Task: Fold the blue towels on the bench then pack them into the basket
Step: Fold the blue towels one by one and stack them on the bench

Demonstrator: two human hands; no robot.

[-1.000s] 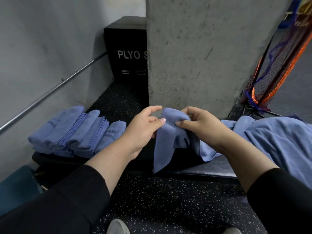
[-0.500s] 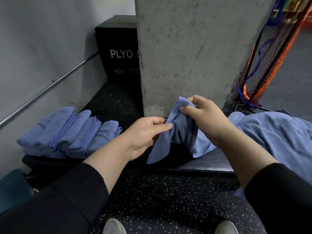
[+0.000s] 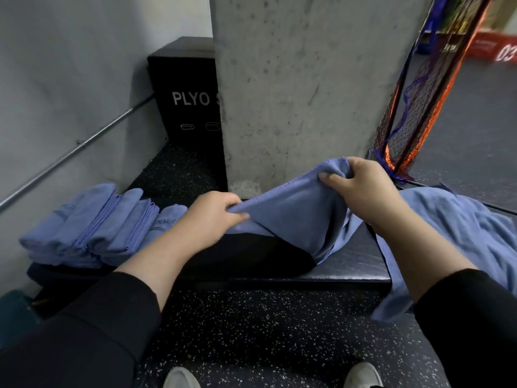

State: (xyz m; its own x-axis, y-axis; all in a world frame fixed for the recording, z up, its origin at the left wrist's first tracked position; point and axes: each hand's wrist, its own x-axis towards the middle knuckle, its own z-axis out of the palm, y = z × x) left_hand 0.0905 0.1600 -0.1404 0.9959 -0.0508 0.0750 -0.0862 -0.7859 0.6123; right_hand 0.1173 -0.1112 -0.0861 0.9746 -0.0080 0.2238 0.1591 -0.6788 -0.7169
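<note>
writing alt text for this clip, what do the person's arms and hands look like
Both arms wear long black sleeves pushed up, leaving the forearms bare. The left hand and right hand are bare: no gloves, rings, watch or markings show.

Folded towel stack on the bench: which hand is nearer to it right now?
Left. The left hand grips the towel's edge just right of the folded towel stack; the right hand grips the towel farther right, by the unfolded pile.

Blue towels (image 3: pixel 296 217), black bench (image 3: pixel 349 264). Black floor (image 3: pixel 265 331) speckled white. Grey pillar (image 3: pixel 302 79), black box (image 3: pixel 184 88) lettered white, orange-and-blue net (image 3: pixel 405 130).
</note>
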